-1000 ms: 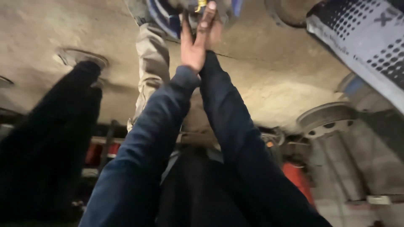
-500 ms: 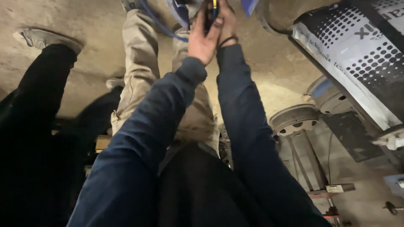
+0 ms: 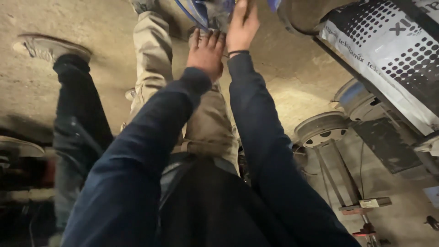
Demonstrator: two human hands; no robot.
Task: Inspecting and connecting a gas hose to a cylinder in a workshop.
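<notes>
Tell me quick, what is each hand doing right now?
Left hand: open, fingers spread flat, holding nothing visible.
Right hand: reaching into the blue item at the frame's top edge; its grip cannot be told.

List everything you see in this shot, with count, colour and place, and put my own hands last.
Blue-and-white bundle: one, top centre, cut off by the frame edge.
Large sack with black dot print: one, white and black, top right.
Round grey metal wheel rims: two in view, right of centre.
Concrete floor: grey-tan, all around.
Another person's dark trouser leg: one, left, with a pale shoe.
Beige trousers: one pair, centre.
Left hand: dark blue sleeve, flat at the bundle.
Right hand: dark blue sleeve, reaching into the bundle; grip unclear.
</notes>
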